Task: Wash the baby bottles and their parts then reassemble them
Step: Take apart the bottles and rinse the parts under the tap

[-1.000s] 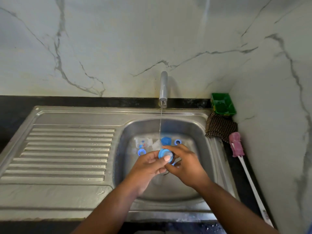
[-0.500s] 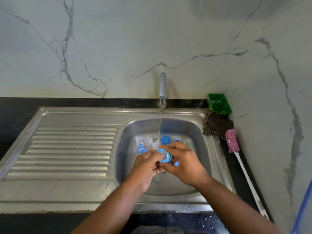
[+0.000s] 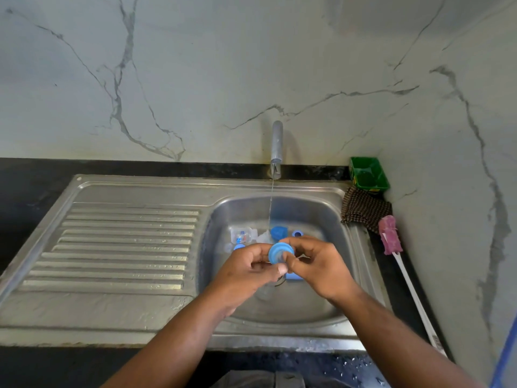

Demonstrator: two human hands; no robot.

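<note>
Both hands have tipped the blue ring (image 3: 280,251) up a bit so its face looks at the camera now, left hand (image 3: 246,271) and right hand (image 3: 316,264) each pinching its edge, held over the sink (image 3: 321,219) basin right by the thin trickle from the tap (image 3: 277,141).

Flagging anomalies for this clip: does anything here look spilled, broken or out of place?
Nothing stands out. The left hand and right hand hold a blue ring over the sink; loose bottle parts lie inside, the brush beside it.
</note>
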